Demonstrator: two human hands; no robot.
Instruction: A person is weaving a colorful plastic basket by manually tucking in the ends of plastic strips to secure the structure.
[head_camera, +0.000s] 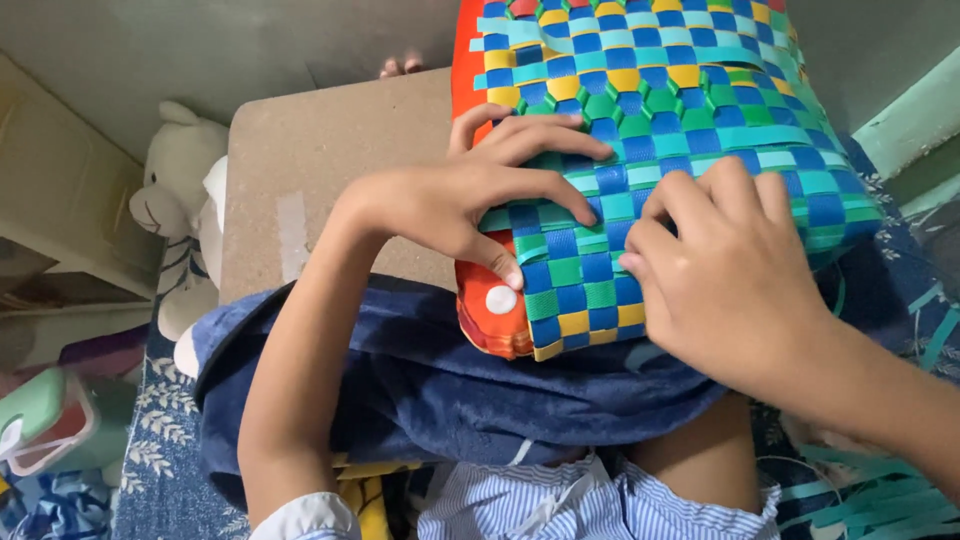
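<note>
Two hands are pressing on a woven basket (680, 110) that is lying half on our lap and half on a brown board (330, 160); the board is flat, matte and round-cornered, with a pale strip of tape on it; it is sitting over a grey floor, and a green wall edge is showing at far right. We are laying our left hand (470, 195) across the weave, fingers spread and flat, thumb tip touching the orange panel (480, 305) beside a white round stud; nothing is being gripped. We are curling our right hand (725, 265) with fingertips pinching at a strip in the weave. The basket is glossy plastic strapping in blue, green, teal and yellow squares. A dark blue cloth (450, 390) is bunching softly beneath it; a plush toy (185, 190) is lying left of the board.
</note>
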